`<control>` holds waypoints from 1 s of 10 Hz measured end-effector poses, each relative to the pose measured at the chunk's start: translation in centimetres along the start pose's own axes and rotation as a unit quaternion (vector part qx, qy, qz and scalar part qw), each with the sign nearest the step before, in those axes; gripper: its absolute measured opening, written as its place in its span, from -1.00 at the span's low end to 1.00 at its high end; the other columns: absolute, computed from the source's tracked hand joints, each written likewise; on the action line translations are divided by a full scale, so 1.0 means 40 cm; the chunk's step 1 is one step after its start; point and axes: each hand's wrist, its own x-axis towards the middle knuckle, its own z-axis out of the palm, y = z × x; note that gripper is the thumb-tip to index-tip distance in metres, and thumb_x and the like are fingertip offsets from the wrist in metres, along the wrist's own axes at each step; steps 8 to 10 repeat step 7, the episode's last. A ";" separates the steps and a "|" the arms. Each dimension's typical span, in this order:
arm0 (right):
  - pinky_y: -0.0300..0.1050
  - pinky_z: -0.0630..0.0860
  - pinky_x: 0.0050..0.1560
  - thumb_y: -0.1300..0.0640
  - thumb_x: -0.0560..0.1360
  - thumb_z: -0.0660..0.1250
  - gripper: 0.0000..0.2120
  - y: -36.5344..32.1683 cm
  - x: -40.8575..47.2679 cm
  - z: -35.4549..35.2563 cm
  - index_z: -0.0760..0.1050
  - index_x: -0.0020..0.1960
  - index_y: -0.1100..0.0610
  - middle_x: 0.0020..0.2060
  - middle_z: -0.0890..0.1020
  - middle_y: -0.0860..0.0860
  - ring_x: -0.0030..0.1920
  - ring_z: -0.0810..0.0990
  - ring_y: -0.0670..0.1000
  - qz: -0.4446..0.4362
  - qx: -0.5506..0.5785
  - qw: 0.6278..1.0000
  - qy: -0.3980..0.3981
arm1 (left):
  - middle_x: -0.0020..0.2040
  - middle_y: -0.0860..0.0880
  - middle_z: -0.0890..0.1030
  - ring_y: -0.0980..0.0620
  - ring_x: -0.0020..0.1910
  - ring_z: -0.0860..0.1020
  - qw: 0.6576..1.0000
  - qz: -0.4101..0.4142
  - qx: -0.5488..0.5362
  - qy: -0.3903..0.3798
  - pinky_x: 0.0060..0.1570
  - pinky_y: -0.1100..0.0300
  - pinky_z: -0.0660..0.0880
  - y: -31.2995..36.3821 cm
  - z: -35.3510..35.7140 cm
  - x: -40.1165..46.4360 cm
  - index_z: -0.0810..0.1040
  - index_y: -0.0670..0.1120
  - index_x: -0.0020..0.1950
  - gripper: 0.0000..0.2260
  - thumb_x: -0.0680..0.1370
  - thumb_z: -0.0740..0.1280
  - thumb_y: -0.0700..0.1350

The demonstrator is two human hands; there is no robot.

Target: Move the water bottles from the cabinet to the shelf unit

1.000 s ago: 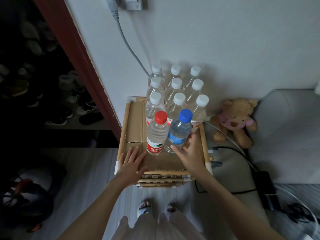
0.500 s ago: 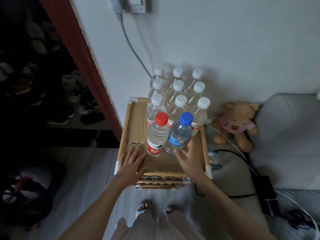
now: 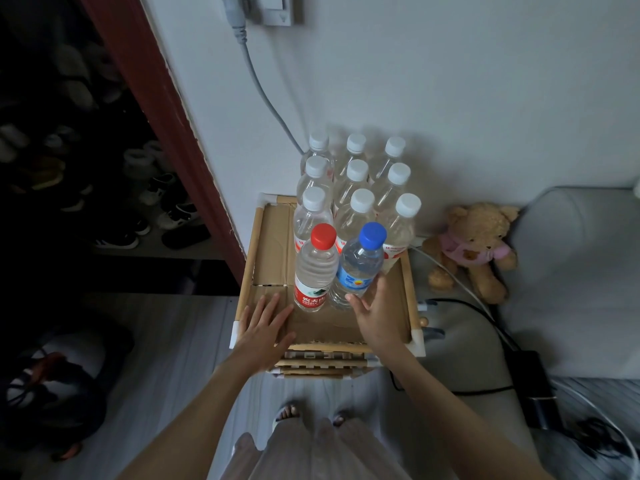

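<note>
Several clear water bottles with white caps (image 3: pixel 356 199) stand in rows at the back of the shelf unit's cardboard-covered top (image 3: pixel 270 251). In front of them stand a red-capped bottle (image 3: pixel 316 271) and a blue-capped bottle (image 3: pixel 358 268), side by side. My left hand (image 3: pixel 265 327) lies flat on the cardboard just left of the red-capped bottle, holding nothing. My right hand (image 3: pixel 375 313) is spread against the lower right side of the blue-capped bottle, with the thumb in front of its base and the fingers fairly straight.
The wooden-framed shelf unit (image 3: pixel 408 289) stands against a white wall with a socket and grey cable (image 3: pixel 263 95). A teddy bear (image 3: pixel 474 251) and a grey cushion (image 3: pixel 581 258) sit to the right, with black cables on the floor. Shoes fill the dark opening (image 3: pixel 104 188) at left.
My right hand has shifted slightly in against the blue-capped bottle. My left hand stays flat on the cardboard, and the bottles have not moved.
</note>
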 end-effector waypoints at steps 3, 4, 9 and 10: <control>-0.02 0.43 0.29 0.27 0.46 0.33 -0.45 -0.004 -0.002 0.006 0.18 0.37 0.16 0.26 0.43 0.00 0.23 0.39 -0.14 -0.009 -0.007 1.000 0.018 | 0.53 -0.04 -0.13 -0.03 0.48 -0.25 1.000 0.000 0.009 -0.003 0.41 -0.02 -0.29 0.000 0.002 0.002 0.00 0.09 0.47 -0.21 0.27 -0.30 0.33; -0.03 0.43 0.29 0.27 0.46 0.34 -0.45 -0.002 -0.004 0.008 0.19 0.37 0.16 0.29 0.43 0.04 0.24 0.40 -0.13 -0.008 0.015 1.000 0.018 | 0.53 -0.04 -0.13 -0.04 0.48 -0.25 1.000 0.000 0.012 -0.005 0.41 -0.02 -0.29 0.000 0.001 0.001 -0.01 0.09 0.48 -0.21 0.28 -0.30 0.34; -0.10 0.32 0.33 0.26 0.45 0.35 -0.40 -0.045 -0.028 -0.058 0.19 0.42 0.13 0.38 0.36 0.03 0.35 0.35 -0.06 0.020 0.053 0.998 0.010 | 0.53 -0.04 -0.18 -0.03 0.47 -0.28 0.999 -0.003 0.017 -0.029 0.40 -0.03 -0.31 0.006 -0.007 -0.002 -0.06 0.11 0.48 -0.28 0.35 -0.24 0.33; -0.10 0.32 0.33 0.26 0.45 0.35 -0.40 -0.045 -0.028 -0.058 0.19 0.42 0.13 0.38 0.36 0.03 0.35 0.35 -0.06 0.020 0.053 0.998 0.010 | 0.53 -0.04 -0.18 -0.03 0.47 -0.28 0.999 -0.003 0.017 -0.029 0.40 -0.03 -0.31 0.006 -0.007 -0.002 -0.06 0.11 0.48 -0.28 0.35 -0.24 0.33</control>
